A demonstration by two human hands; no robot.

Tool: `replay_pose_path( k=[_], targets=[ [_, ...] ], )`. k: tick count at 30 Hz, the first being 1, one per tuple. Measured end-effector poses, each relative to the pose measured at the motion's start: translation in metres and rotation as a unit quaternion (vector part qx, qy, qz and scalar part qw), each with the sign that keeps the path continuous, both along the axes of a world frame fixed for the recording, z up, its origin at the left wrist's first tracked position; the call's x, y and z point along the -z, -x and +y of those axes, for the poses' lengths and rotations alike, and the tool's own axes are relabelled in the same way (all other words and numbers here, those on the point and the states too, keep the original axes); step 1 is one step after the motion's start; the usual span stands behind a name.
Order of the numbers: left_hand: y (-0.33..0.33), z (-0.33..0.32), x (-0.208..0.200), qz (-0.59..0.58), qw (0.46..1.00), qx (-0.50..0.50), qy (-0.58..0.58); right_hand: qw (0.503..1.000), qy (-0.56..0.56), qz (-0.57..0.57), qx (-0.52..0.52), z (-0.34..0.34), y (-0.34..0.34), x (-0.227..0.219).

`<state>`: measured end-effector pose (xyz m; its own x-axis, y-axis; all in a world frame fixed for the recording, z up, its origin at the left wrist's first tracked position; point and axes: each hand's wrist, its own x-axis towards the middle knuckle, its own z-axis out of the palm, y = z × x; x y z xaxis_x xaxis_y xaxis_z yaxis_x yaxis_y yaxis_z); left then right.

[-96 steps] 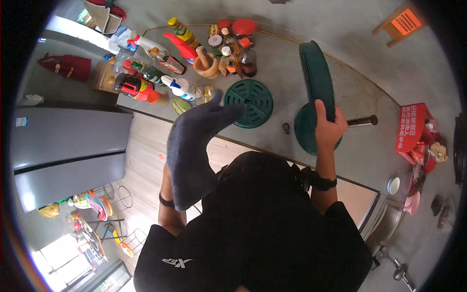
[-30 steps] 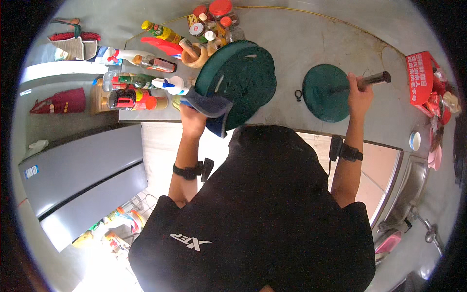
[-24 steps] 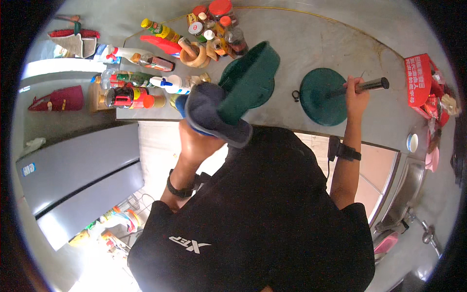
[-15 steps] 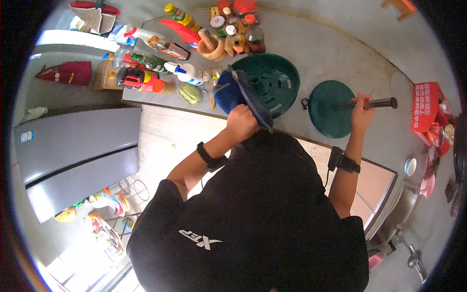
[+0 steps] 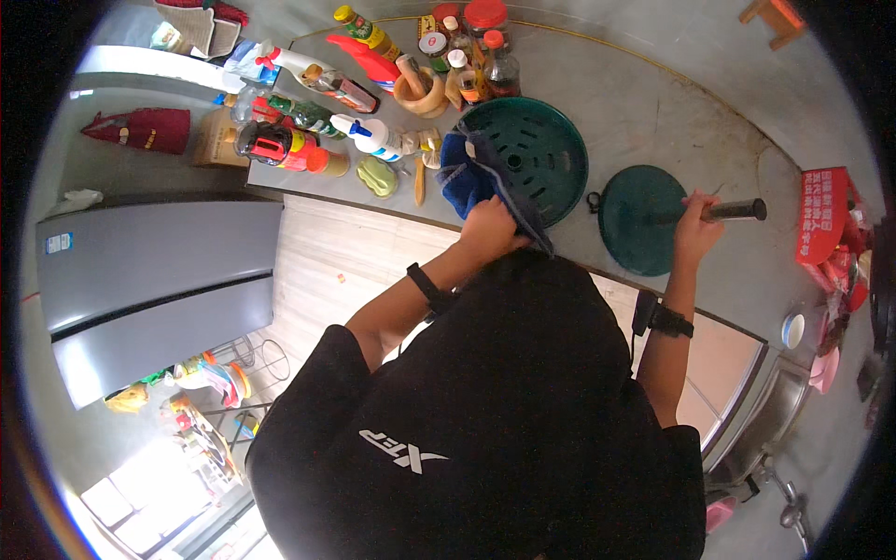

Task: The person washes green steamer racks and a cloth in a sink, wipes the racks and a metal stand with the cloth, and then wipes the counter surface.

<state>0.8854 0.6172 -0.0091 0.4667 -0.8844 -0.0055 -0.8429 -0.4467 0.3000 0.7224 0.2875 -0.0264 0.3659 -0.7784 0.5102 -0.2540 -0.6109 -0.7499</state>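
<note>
Cloth [image 5: 459, 179], blue and grey, is gripped by the bent fingers of the left hand [image 5: 490, 230] against the near left rim of a round green slotted tray [image 5: 551, 140] on the bench [image 5: 672, 121]. The right hand [image 5: 696, 233] has its fingers curled around a metal rod [image 5: 739, 210] at a green disc [image 5: 637, 233]. A small black ring [image 5: 594, 201] lies just beside the disc, toward the tray.

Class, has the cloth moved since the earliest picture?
Yes: the cloth, in the left hand, has moved rightward and up the picture, judged against the blue-and-white spray bottle.
</note>
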Motion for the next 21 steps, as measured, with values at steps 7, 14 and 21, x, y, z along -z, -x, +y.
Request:
replay_pose_path(
  k=[7,14,21],
  targets=[
    [-0.023,0.05,-0.02,0.024,0.976,-0.064,0.207,0.991,0.089,0.061,0.083,0.024,0.005,-0.023],
    [-0.012,0.13,-0.068,0.539,0.638,-0.216,0.506,0.989,0.063,0.094,0.093,0.07,0.058,-0.005],
    [0.006,0.166,-0.167,0.309,0.812,-0.265,0.419,0.929,-0.192,0.247,-0.198,0.105,-0.043,0.016]
  ],
)
